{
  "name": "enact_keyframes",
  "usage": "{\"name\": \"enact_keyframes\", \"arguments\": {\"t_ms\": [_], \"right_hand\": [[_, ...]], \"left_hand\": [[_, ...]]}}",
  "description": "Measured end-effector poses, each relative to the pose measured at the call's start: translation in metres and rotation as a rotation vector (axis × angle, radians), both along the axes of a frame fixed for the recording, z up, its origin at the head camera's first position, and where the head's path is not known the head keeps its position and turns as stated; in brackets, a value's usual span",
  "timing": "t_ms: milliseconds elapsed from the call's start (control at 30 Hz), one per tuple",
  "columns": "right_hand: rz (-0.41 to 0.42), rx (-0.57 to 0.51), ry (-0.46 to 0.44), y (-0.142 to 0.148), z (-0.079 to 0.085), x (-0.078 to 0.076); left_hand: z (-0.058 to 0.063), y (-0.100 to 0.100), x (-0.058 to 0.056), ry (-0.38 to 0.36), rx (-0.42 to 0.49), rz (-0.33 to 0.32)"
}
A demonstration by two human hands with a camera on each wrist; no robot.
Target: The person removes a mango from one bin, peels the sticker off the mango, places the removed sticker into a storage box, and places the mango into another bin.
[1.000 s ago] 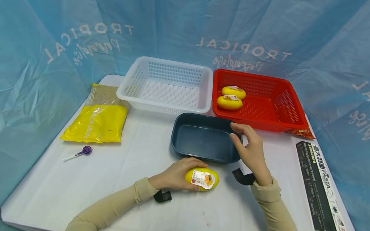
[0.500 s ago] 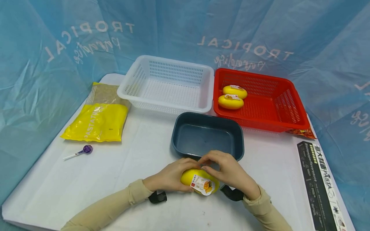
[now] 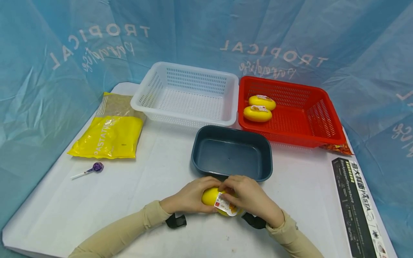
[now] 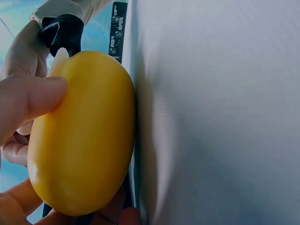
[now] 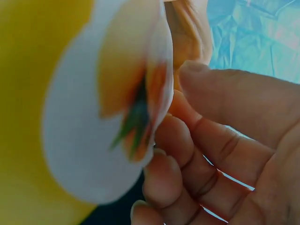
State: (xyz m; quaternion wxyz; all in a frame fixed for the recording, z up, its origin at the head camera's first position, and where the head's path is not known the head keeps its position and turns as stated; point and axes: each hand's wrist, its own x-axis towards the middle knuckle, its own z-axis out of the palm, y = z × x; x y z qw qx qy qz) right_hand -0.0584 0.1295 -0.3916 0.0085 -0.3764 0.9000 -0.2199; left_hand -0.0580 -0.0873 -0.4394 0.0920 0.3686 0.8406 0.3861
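Observation:
A yellow mango point(image 3: 210, 196) with a white printed label point(image 3: 222, 205) lies on its side in front of the dark blue tub point(image 3: 232, 157). My left hand point(image 3: 190, 196) grips its left end, thumb on the near side and fingers over the far side. My right hand point(image 3: 250, 197) is over the right end, its bent thumb and fingers at the label. In the right wrist view the fingertips point(image 5: 171, 140) are close against the edge of the label point(image 5: 70, 131), which stands slightly off the mango point(image 5: 28, 93). Whether they pinch it I cannot tell.
A white basket point(image 3: 185, 120) and a red basket point(image 3: 290, 138), holding two labelled mangoes point(image 3: 258, 114), stand behind the tub. On the left lie a yellow pasta bag point(image 3: 109, 138) and a lollipop point(image 3: 97, 167). A black-and-white box point(image 3: 358, 211) lies on the right.
My right hand has come from the tub's right rim to the mango's right end and onto its label. The left hand keeps hold of the mango, which has turned slightly.

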Motion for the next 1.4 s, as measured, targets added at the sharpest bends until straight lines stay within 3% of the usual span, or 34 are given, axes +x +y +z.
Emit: {"name": "enact_keyframes", "arguments": {"t_ms": [433, 800, 867, 1067, 1133, 1233, 1300, 1400], "right_hand": [[0.022, -0.021, 0.02, -0.002, -0.002, 0.003], [0.132, -0.099, 0.047, 0.001, -0.001, 0.003], [0.148, -0.156, 0.005, 0.002, 0.003, 0.003], [0.164, -0.505, -0.088, 0.015, 0.027, 0.001], [0.103, -0.473, -0.05, 0.017, 0.031, 0.0], [0.032, -0.278, -0.017, 0.012, 0.026, -0.001], [0.027, -0.145, 0.01, 0.007, 0.019, 0.0], [0.061, -0.051, 0.054, 0.0, 0.01, 0.002]], "left_hand": [[-0.003, 0.001, -0.001, -0.013, 0.013, -0.004], [-0.005, 0.0, -0.002, -0.048, 0.024, 0.02], [-0.005, 0.001, -0.002, -0.063, 0.024, 0.019], [-0.003, -0.001, -0.004, -0.116, 0.025, 0.032], [-0.002, -0.003, -0.004, -0.12, 0.016, 0.048], [-0.003, -0.003, -0.004, -0.109, 0.012, 0.051], [-0.004, -0.002, -0.004, -0.095, 0.015, 0.036], [-0.005, -0.001, -0.005, -0.076, 0.021, 0.017]]}}
